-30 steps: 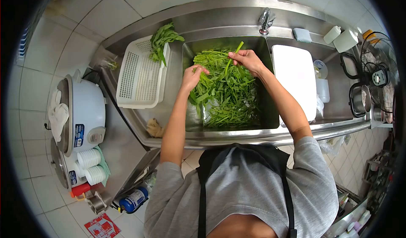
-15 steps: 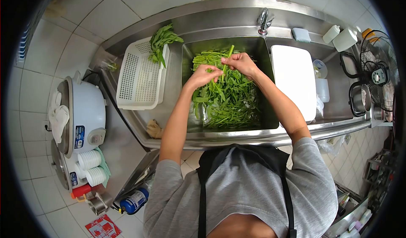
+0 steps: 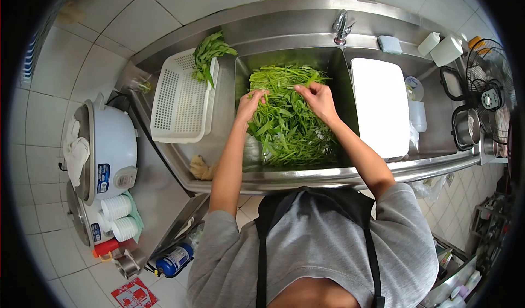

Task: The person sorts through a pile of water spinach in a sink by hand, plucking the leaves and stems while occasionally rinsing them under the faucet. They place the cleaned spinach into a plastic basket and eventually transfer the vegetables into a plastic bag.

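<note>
A heap of water spinach [image 3: 290,127], long pale-green stems and narrow leaves, fills much of the steel sink basin [image 3: 342,67]. Over the heap's left side, my left hand [image 3: 250,104] is closed, a short green stem piece poking out at its fingertips. My right hand [image 3: 320,101] hovers above the right part of the heap, thumb and fingers pinched together around a stem that is partly hidden. Left of the basin stands a white perforated basket [image 3: 180,100], with a leafy bunch of water spinach [image 3: 210,53] lying over its far right corner.
A white board [image 3: 380,108] covers part of the right-hand basin. Behind the sink rise a faucet [image 3: 342,29] and a sponge [image 3: 389,45]. A fan [image 3: 489,97] stands far right. A crumpled brown cloth [image 3: 201,167] lies by the front edge; a large cooker [image 3: 112,144] is left.
My hands were close together on one upright stem; now they are apart, the left moved left and down, the right slightly right and down. The stem no longer stands between them.
</note>
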Motion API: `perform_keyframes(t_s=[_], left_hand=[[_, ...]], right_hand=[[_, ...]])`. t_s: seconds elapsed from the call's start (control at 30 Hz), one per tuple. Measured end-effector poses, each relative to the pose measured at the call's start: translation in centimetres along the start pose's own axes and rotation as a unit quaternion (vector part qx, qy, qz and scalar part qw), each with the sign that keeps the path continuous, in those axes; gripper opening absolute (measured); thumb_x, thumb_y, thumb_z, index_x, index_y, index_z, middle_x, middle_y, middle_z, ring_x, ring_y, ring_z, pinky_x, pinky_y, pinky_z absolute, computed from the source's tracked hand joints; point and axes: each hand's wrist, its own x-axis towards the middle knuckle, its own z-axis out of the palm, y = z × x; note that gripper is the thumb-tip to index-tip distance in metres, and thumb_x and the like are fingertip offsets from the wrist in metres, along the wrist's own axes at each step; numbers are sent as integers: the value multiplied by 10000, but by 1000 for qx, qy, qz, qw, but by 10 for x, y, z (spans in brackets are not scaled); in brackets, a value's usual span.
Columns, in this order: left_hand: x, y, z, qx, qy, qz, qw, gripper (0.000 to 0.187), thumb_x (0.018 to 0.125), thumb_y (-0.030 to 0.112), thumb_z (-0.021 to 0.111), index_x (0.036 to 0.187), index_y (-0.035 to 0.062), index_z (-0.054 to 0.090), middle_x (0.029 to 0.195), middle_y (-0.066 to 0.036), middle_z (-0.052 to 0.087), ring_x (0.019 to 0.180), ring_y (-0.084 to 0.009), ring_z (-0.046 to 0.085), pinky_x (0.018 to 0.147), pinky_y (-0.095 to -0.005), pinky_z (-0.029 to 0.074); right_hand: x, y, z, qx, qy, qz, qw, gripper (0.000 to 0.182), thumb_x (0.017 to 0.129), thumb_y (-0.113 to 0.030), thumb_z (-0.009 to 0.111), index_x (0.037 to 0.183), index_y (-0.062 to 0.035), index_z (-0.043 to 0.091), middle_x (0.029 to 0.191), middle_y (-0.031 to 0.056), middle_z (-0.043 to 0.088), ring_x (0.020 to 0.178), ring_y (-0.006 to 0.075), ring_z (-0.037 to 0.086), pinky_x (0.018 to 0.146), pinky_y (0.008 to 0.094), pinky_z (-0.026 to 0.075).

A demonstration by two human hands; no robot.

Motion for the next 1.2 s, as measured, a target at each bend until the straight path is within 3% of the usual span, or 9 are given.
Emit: perform_keyframes(t_s=[0.1,0.17,0.2,0.33,0.43,0.5,0.67,0.83,1.2], left_hand=[[-6,-6,-9,-37,5,32,999,283,840,301,473,767,46,571,667,-9,485,700,-104,431,696,-220,320],[-2,-15,-17,-70,-47,33,996,294,852,325,442,719,72,514,733,-20,486,736,-120,435,712,-257,354],[0,-18,-18,-120,-54,16,991,292,854,333,442,728,78,507,746,-19,486,738,-123,437,709,-262,362],[20,-26,-10,-144,-73,-27,987,329,877,366,433,724,79,485,757,-16,508,809,-135,443,812,-291,320],[3,33,19,30,-92,52,994,323,878,386,470,777,84,525,772,-13,537,812,-127,471,781,-307,368],[22,29,34,-77,-115,19,990,295,858,364,537,801,76,569,802,-25,588,805,-104,508,656,-280,416],[51,38,80,-67,-74,36,994,280,827,330,601,819,51,579,791,-36,604,743,-102,532,591,-260,415],[72,40,113,47,16,60,997,311,785,323,655,776,14,615,711,-34,615,633,-78,524,589,-239,425],[84,34,120,208,-49,68,974,201,766,176,615,829,-13,641,725,-55,632,595,-80,526,566,-232,433]], right_hand=[[-20,62,-12,-245,-253,94,931,506,689,-467,682,609,19,569,526,82,537,482,211,487,522,346,424],[-48,130,-10,-396,-290,-70,868,581,651,-506,690,905,15,641,796,202,630,770,323,613,733,367,480],[-35,109,-18,-383,-364,51,848,672,656,-492,689,1100,-3,566,968,249,592,977,323,569,835,362,457],[26,80,-70,-265,-64,11,962,413,730,-350,657,918,16,626,846,200,630,806,311,621,745,369,480],[88,64,-116,-217,94,-25,971,327,779,-294,605,954,-18,621,813,186,631,771,297,624,693,354,479],[108,38,-133,-194,123,-52,972,268,789,-274,602,881,-26,644,770,160,638,735,253,636,674,341,483],[92,28,-96,-110,-100,-81,986,238,759,-268,655,755,-30,667,646,103,626,559,129,560,566,300,455],[77,48,-48,43,-105,-6,994,248,737,-243,680,711,1,641,581,76,581,554,70,517,535,259,426],[84,62,-62,-135,-62,-92,985,116,675,-152,607,675,-39,633,636,143,604,603,281,601,590,361,479]])
